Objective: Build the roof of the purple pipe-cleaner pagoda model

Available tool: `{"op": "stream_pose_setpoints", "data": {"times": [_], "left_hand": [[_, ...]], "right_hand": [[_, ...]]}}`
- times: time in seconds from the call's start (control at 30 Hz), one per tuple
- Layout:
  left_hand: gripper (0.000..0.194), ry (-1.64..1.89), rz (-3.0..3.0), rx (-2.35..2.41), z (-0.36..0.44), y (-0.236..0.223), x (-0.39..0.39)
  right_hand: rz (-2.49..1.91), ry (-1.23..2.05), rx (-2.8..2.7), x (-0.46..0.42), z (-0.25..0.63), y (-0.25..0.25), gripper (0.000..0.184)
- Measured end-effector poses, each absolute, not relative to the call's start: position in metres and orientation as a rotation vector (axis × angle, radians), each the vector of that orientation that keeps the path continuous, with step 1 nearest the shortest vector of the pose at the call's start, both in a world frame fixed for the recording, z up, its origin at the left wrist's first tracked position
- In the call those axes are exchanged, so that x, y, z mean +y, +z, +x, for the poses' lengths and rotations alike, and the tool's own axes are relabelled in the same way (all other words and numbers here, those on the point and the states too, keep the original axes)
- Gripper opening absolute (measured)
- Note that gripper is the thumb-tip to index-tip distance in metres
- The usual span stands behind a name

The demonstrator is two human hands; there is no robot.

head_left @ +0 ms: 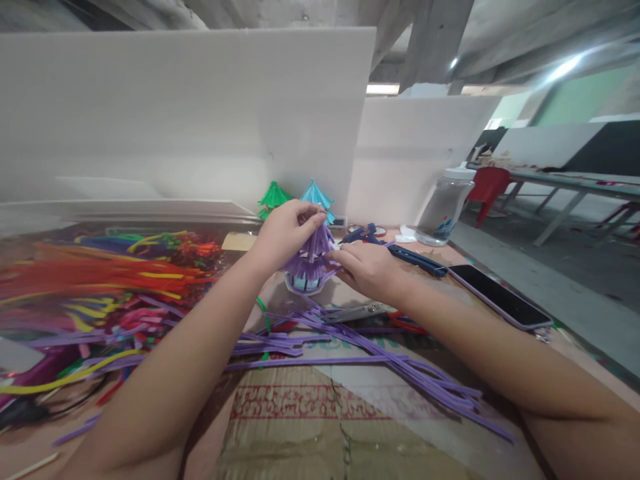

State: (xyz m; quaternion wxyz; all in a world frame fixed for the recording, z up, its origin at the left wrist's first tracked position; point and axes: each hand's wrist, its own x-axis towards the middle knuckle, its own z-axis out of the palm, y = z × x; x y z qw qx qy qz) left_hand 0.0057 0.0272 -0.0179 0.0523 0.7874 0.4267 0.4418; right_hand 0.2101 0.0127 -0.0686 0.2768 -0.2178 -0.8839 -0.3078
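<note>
A purple tiered pipe-cleaner model (pixel 306 267), shaped like a small pagoda or tree, stands upright in the middle on a pale round base. My left hand (pixel 289 230) is closed at its top, thumb and fingers pinched around the tip. On the model's right side, my right hand (pixel 367 265) pinches the end of a purple strand at the lower tier; its fingertips are partly hidden. Just behind stand a green model (pixel 275 195) and a blue model (pixel 316 193) of similar form. Loose purple pipe cleaners (pixel 370 347) lie in front, with scissors (pixel 357 313) among them.
Heaps of coloured pipe cleaners (pixel 100 273) cover the left side. At right lie a blue cutter (pixel 417 259), a phone (pixel 500 295) and a clear water bottle (pixel 443 208). A glue gun (pixel 50 363) seems to lie at far left. White boards (pixel 175 113) stand behind.
</note>
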Motion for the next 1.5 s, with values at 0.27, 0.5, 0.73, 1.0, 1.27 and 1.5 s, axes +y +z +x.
{"op": "stream_pose_setpoints", "data": {"times": [0.27,0.5,0.73,1.0,1.27,1.5], "left_hand": [[0.03,1.358,2.451,1.37,0.009,-0.015,0.021],[0.027,1.345,2.555,1.375,0.015,-0.014,0.014],[0.028,1.332,2.555,1.375,0.013,-0.014,0.017],[0.027,1.33,2.562,1.346,0.013,-0.013,0.016],[0.027,1.328,2.557,1.332,0.012,-0.013,0.016],[0.028,1.349,2.448,1.337,0.005,-0.017,0.027]], "right_hand": [[-0.563,-0.854,-2.37,0.0,0.203,-0.066,0.02],[-0.607,-0.845,-2.371,0.001,0.202,-0.068,0.023],[-0.526,-0.853,-2.323,0.0,0.202,-0.066,0.02],[-0.49,-0.82,-2.266,-0.001,0.199,-0.07,0.015],[-0.466,-0.706,-2.277,-0.002,0.199,-0.066,0.019],[-0.709,-0.611,-2.127,0.004,0.216,-0.044,0.024]]}}
